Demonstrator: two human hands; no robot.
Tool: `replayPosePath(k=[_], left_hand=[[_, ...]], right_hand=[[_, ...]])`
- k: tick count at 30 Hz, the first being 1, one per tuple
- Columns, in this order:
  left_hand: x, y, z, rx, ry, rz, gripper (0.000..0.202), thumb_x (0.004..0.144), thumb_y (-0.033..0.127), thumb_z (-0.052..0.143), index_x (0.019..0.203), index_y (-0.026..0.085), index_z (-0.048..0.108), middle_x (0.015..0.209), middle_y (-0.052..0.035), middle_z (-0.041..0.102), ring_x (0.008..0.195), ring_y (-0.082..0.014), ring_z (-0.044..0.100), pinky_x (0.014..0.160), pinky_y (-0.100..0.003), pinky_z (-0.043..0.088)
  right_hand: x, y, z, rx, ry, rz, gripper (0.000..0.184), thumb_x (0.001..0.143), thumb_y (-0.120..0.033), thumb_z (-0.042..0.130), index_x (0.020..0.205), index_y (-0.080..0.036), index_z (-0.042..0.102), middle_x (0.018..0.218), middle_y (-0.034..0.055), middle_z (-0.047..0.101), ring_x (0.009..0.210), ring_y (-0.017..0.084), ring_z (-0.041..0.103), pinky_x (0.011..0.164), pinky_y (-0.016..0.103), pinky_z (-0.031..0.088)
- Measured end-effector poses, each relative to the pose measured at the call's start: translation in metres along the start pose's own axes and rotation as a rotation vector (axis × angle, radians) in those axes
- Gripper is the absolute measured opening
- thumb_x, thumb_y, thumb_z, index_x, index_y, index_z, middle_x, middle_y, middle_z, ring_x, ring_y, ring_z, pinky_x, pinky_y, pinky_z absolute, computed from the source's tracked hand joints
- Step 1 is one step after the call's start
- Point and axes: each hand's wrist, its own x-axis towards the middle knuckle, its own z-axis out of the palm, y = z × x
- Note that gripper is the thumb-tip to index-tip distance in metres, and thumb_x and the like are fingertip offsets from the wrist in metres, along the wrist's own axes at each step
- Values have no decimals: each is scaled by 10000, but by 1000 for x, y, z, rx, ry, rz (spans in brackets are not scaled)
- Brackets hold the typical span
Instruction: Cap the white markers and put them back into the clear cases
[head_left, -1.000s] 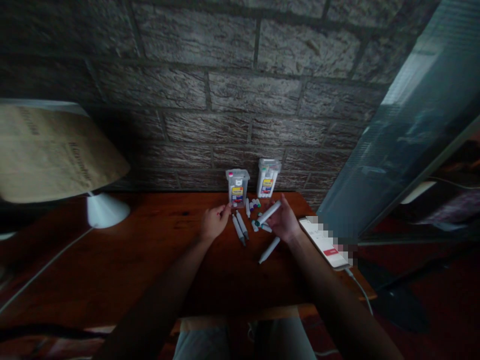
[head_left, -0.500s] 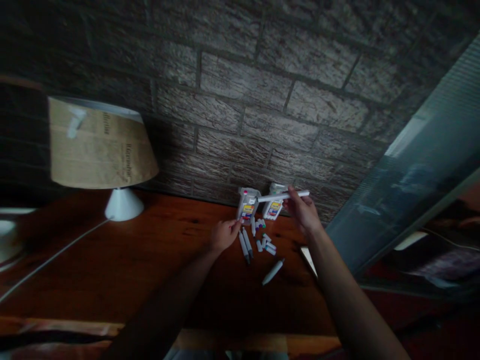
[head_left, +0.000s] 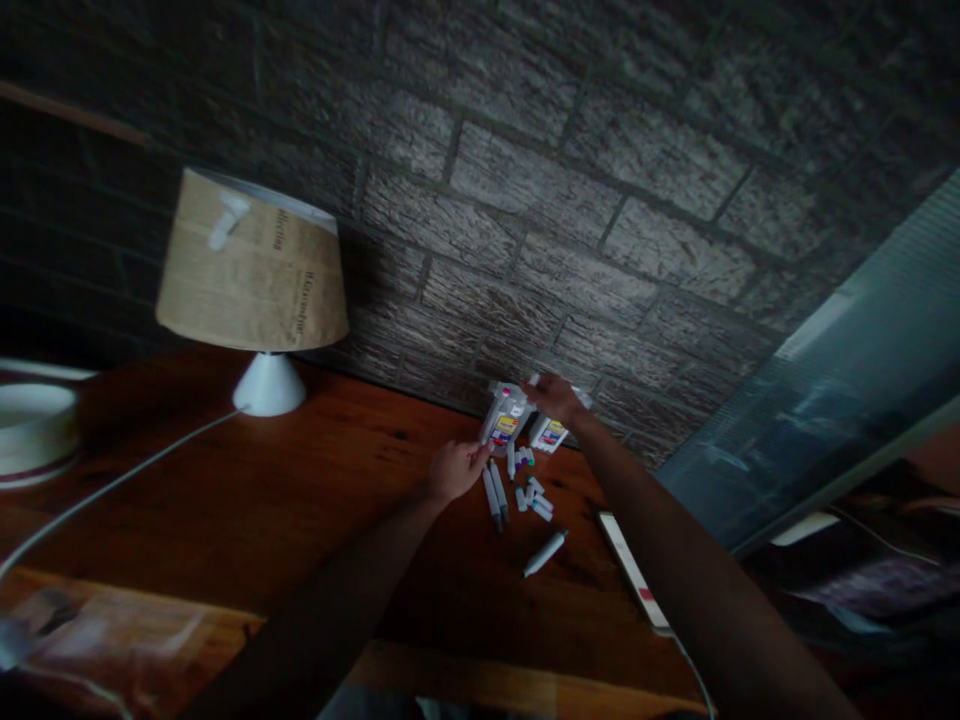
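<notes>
My left hand [head_left: 456, 470] is closed on the lower front corner of a clear plastic marker case [head_left: 504, 420] with a yellow, red and blue label. A pink-tipped marker shows inside it. My right hand [head_left: 556, 396] is at the top right of this case, fingers closed around a white marker [head_left: 533, 381], mostly hidden by the hand. Behind that hand stands a second marker case [head_left: 550, 434], partly covered. In front lie two grey-white markers [head_left: 496, 492], several loose caps [head_left: 534, 497] and a single uncapped-looking marker [head_left: 546, 554].
A phone [head_left: 634, 570] with a cable lies on the wooden table [head_left: 360, 480] beside my right forearm. At left stand a lamp [head_left: 259, 270] with a paper shade and a white round container [head_left: 36, 430]. A brick wall [head_left: 525, 190] rises behind, with a glass panel [head_left: 810, 350] at right.
My right hand has moved left to the top of the left case, and the marker, held level before, is now mostly hidden. The camera view has shifted and tilted; my left hand stays at the case.
</notes>
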Motion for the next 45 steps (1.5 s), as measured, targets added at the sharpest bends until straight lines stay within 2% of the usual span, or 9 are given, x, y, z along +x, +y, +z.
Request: replayPosePath(k=[4, 12, 17, 23, 26, 29, 33, 39, 45], left_hand=[[0, 0, 1, 14, 2, -8, 535, 1015, 522, 359, 854, 196, 752, 852, -103, 757, 795, -204, 689, 657, -269, 343], [2, -1, 3, 46, 6, -3, 546, 1017, 519, 349, 859, 193, 757, 871, -110, 758, 804, -204, 677, 661, -271, 344], [2, 0, 2, 31, 3, -13, 554, 1015, 527, 347, 875, 195, 768, 820, -102, 750, 757, -200, 670, 628, -276, 323], [2, -1, 3, -13, 7, 9, 547, 1015, 520, 356, 840, 196, 761, 828, -92, 752, 769, -190, 673, 639, -266, 342], [3, -3, 5, -61, 6, 25, 531, 1016, 504, 368, 839, 190, 757, 825, -87, 756, 749, -180, 671, 654, -260, 362], [4, -4, 7, -81, 12, 11, 500, 1009, 486, 399, 829, 182, 754, 838, -90, 758, 761, -179, 674, 683, -253, 392], [5, -5, 7, -111, 12, 0, 471, 1005, 459, 410, 809, 181, 736, 829, -76, 753, 764, -171, 670, 704, -242, 419], [7, -7, 8, -158, 14, 24, 475, 995, 464, 414, 761, 168, 703, 796, -56, 739, 740, -155, 654, 730, -236, 442], [6, -8, 7, -208, 47, 21, 466, 983, 479, 428, 760, 170, 697, 783, -32, 735, 742, -149, 654, 725, -232, 443]], right_hand=[[-6, -6, 2, -103, -24, 32, 175, 870, -317, 688, 886, -148, 728, 726, 43, 719, 700, 150, 667, 607, 205, 417], [-17, -18, 9, -152, -114, 15, 342, 973, -318, 570, 1238, -123, 665, 869, 93, 772, 815, 184, 734, 702, 216, 460], [-22, -21, 1, -120, -156, -29, 337, 998, -340, 515, 1226, -148, 673, 786, 61, 768, 689, 164, 725, 707, 221, 478], [-67, 0, 1, 221, 84, -115, 300, 957, -355, 510, 1047, -151, 711, 847, 59, 763, 573, 142, 659, 622, 245, 488], [-98, 11, 26, 269, -5, -139, 242, 916, -327, 554, 928, -174, 740, 866, 52, 765, 703, 164, 689, 673, 252, 501], [-119, 15, 58, 212, -138, -89, 221, 886, -311, 626, 1007, -169, 743, 951, 74, 760, 732, 178, 688, 737, 293, 522], [-135, 13, 86, 116, -125, -102, 249, 856, -309, 698, 1074, -190, 718, 1137, 102, 716, 1020, 230, 675, 920, 331, 497], [-151, 5, 90, -50, -197, -69, 274, 884, -346, 658, 1127, -224, 691, 1195, 111, 672, 1072, 251, 652, 883, 320, 486], [-155, -3, 88, -87, -262, 29, 211, 899, -365, 600, 917, -227, 759, 1030, 109, 737, 987, 265, 681, 773, 320, 490]])
